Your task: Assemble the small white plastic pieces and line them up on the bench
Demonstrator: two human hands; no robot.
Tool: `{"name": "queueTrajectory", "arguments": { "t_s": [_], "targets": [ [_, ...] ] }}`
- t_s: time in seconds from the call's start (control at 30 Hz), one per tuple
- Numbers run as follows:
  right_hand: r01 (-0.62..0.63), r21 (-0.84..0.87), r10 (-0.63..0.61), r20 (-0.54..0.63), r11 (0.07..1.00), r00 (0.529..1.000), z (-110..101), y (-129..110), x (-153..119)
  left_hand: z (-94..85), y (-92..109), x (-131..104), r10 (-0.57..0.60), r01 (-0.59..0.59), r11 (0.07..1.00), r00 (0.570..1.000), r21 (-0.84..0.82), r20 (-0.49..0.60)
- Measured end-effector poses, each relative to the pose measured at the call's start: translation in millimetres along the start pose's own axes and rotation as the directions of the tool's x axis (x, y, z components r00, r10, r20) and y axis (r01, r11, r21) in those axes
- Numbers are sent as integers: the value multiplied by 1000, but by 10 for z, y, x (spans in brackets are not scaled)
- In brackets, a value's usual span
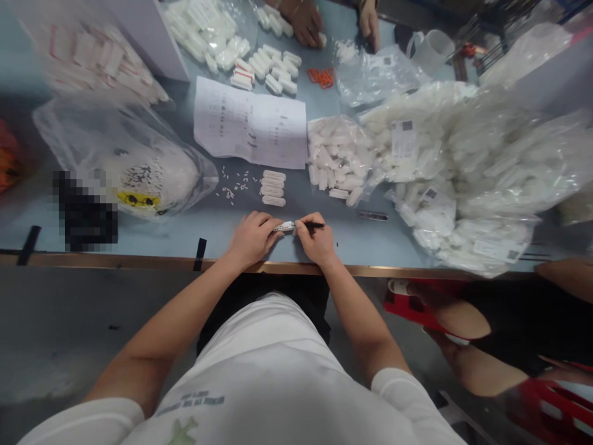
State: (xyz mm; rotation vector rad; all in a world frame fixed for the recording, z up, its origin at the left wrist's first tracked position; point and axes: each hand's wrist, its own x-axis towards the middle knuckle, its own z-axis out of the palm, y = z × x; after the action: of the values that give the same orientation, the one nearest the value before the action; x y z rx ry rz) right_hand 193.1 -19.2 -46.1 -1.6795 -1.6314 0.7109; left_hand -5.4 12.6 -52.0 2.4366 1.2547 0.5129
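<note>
Left hand: the left hand (pixel 252 237) is curled knuckles-up at the near edge of the table, fingers closed around one end of a small white plastic connector (pixel 284 227).

Right hand: the right hand (pixel 316 238) is pinched shut on a thin black tool (pixel 315 225), pen-like, lying roughly level with its tip aimed at the connector.

Connector: short, blocky, pale and a bit ribbed on top. It sits right between the two hands, sticking out of the left fingers toward the right one, just above the table surface. Can't tell if the tool tip is actually touching it.

Table: smooth blue-grey table (pixel 185 228) with a brown strip along the near edge and a couple of black tape tabs.

Finished-looking bits: a neat little stack of white pieces (pixel 273 187), just beyond the hands, plus a scatter of tiny white pins (pixel 233 185) to its left.

Paper: a creased printed sheet (pixel 252 123) further back, flat on the table.

Bags: crinkly clear plastic bags (pixel 463 179) stuffed with white parts heaped on the right, another big bag (pixel 134 167) on the left with a yellow label.

Other people: a co-worker's hands (pixel 308 25) at the far side near rows of white parts, and somebody's bare arm (pixel 456 318) low at right.
</note>
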Motion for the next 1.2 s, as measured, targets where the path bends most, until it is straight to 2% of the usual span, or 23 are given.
{"name": "queueTrajectory", "arguments": {
  "t_s": [0.4,0.6,0.83,1.07,1.2],
  "targets": [
    [21,26,-21,20,999,1000,6,6,4,5,-4,-6,-4,4,1000,1000,6,5],
    [-44,117,48,-30,992,998,-40,-31,14,6,-5,-11,-1,1,1000,1000,4,-8],
    [-60,120,60,4,991,998,-21,-23,20,-16,13,2,-11,11,1000,1000,-5,2],
    [-14,39,13,22,999,1000,-13,-9,32,-13,9,0,-3,3,1000,1000,5,5],
    [83,2,-83,40,997,996,28,33,43,-12,7,4,0,0,1000,1000,10,4]
  ]
}}
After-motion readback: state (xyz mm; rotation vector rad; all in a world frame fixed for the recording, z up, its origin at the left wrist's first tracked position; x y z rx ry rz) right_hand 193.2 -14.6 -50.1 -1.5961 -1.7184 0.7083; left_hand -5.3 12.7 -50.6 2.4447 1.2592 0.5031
